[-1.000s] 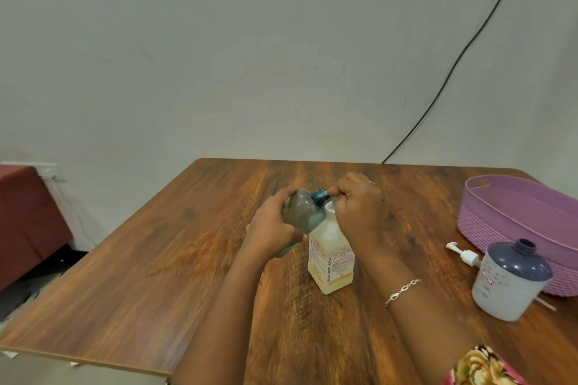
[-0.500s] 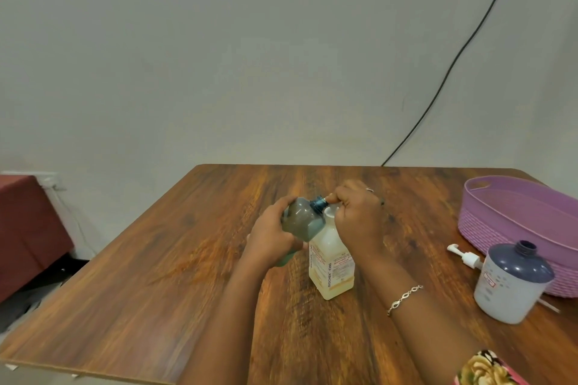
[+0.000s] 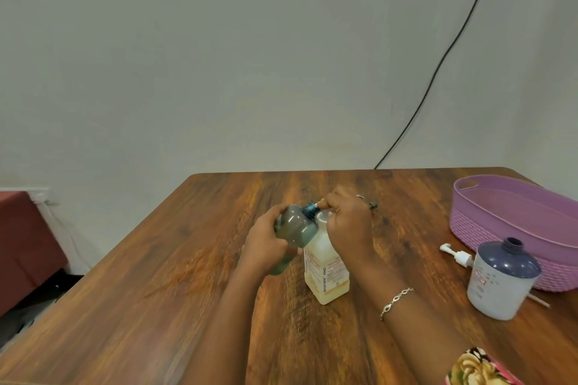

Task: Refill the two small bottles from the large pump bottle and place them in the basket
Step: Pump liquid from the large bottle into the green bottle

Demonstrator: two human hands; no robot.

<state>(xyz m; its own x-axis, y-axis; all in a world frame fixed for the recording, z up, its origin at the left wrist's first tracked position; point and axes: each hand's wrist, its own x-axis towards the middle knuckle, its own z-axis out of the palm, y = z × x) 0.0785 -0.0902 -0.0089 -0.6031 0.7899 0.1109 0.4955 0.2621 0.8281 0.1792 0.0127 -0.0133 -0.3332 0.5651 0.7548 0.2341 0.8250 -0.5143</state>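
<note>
My left hand [image 3: 262,247] grips a small teal translucent bottle [image 3: 295,228], tilted with its blue neck pointing right. At that neck my right hand [image 3: 347,225] pinches a small white part [image 3: 319,205]; a dark tip [image 3: 372,205] sticks out past its knuckles. Just below the hands a small pale yellow bottle [image 3: 327,275] stands upright on the table, its mouth partly hidden by my fingers. The large white bottle with a dark blue top [image 3: 500,281] stands open at the right, with its white pump [image 3: 456,256] lying beside it. The purple basket [image 3: 513,222] sits behind it.
The wooden table [image 3: 187,275] ends at a wall behind and drops off at the left edge. A dark red piece of furniture [image 3: 25,244] stands off the left side. A black cable [image 3: 438,62] runs down the wall.
Both hands and the teal bottle keep nearly the same pose over the yellow bottle. Only the view has shifted slightly.
</note>
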